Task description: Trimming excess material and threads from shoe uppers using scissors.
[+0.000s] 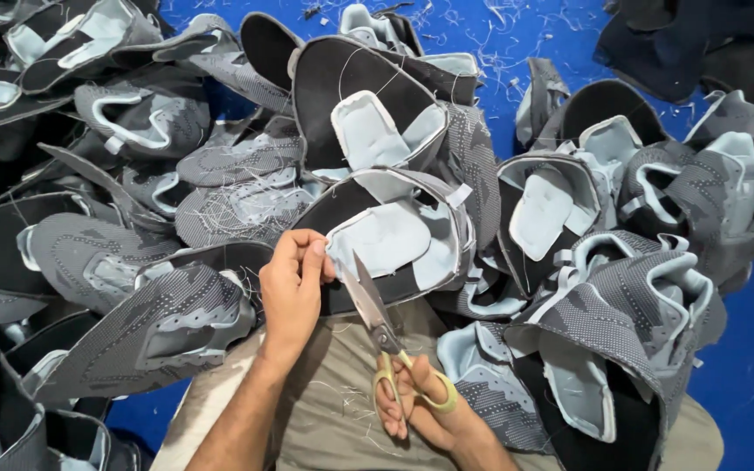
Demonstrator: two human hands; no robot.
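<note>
Your left hand (291,283) pinches the edge of a grey knit shoe upper (394,240) lying over your lap, thumb on top. Your right hand (421,410) grips yellow-handled scissors (377,318), fingers through the loops, blades nearly closed, tips at the upper's edge.

Bright, even overhead light; soft shadows under shoe uppers (377,218). No glare. Centre sharp; edges beyond uppers slightly stretched, dim at top corners. Blue floor (743,366) saturated.

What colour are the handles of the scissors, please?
Yellow-green handles on the scissors, held in the right hand; head view.
</note>
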